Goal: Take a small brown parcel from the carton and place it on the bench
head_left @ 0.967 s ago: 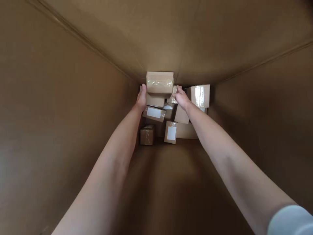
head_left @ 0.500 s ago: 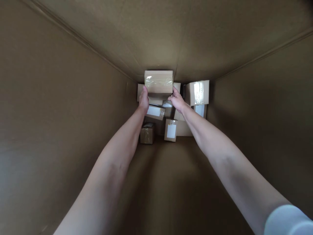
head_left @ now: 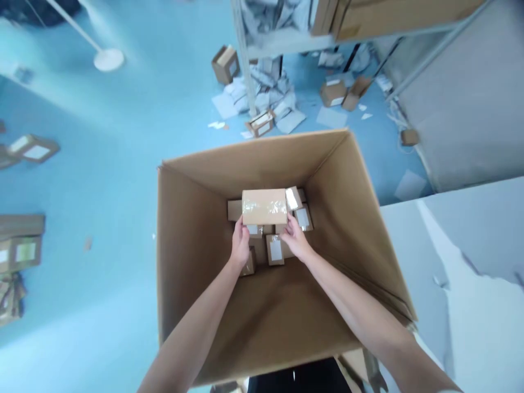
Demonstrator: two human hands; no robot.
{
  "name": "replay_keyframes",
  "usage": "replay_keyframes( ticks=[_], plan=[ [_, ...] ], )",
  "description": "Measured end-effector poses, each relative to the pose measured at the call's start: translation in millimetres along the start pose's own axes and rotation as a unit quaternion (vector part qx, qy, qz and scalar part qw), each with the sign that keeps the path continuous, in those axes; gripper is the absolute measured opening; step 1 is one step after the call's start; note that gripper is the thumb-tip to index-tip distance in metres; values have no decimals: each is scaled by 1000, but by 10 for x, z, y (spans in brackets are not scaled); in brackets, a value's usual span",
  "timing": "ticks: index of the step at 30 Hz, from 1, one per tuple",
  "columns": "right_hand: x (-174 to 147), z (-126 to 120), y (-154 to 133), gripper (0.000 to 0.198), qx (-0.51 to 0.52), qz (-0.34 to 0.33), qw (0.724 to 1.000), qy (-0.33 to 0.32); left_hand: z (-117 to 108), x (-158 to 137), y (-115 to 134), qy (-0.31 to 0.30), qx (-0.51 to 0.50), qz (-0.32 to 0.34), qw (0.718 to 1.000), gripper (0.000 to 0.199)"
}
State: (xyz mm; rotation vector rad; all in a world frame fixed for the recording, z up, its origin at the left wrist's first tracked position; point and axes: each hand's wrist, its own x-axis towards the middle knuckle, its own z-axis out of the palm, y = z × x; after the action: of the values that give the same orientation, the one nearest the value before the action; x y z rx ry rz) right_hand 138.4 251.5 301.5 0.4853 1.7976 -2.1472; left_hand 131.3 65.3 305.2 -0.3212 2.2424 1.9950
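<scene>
A blue floor (head_left: 102,164) fills most of the view, with a grey wall (head_left: 462,109) at the far right and a pale counter (head_left: 483,262) at the near right. A metal shelf (head_left: 286,38) stands at the far side, with scattered papers (head_left: 266,93) and a few small open cartons around its foot, and flattened labelled cartons (head_left: 20,245) lie at the left edge. In the middle stands a large open cardboard box (head_left: 196,262), its walls upright and its mouth facing the camera. At its bottom, toward the far wall, lies a cluster of small taped parcels (head_left: 275,250), several with white labels. Above them, inside the box, a small brown parcel (head_left: 264,206) with clear tape across its near face is held level between both hands. The left hand (head_left: 240,245) clasps its near left corner, fingers closed on it; the right hand (head_left: 295,241) grips its near right corner the same way.
</scene>
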Motion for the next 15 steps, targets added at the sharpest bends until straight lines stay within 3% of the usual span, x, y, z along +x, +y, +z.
replay_keyframes(
  ticks=[4,7,10,15],
  plan=[
    [-876,-2,-678,80,24,-79,996,44,-5,-535,854,-58,-30,82,994,79],
    [-1535,-27,-1053,76,29,-117,990,72,54,-912,1307,-98,-45,125,986,86],
    [-2123,-85,-1250,79,38,-136,983,115,176,-1230,1620,-136,-49,150,978,96],
    [-2900,-286,-1348,78,57,-184,958,212,518,-1615,1973,-239,-36,175,954,97]
  ],
)
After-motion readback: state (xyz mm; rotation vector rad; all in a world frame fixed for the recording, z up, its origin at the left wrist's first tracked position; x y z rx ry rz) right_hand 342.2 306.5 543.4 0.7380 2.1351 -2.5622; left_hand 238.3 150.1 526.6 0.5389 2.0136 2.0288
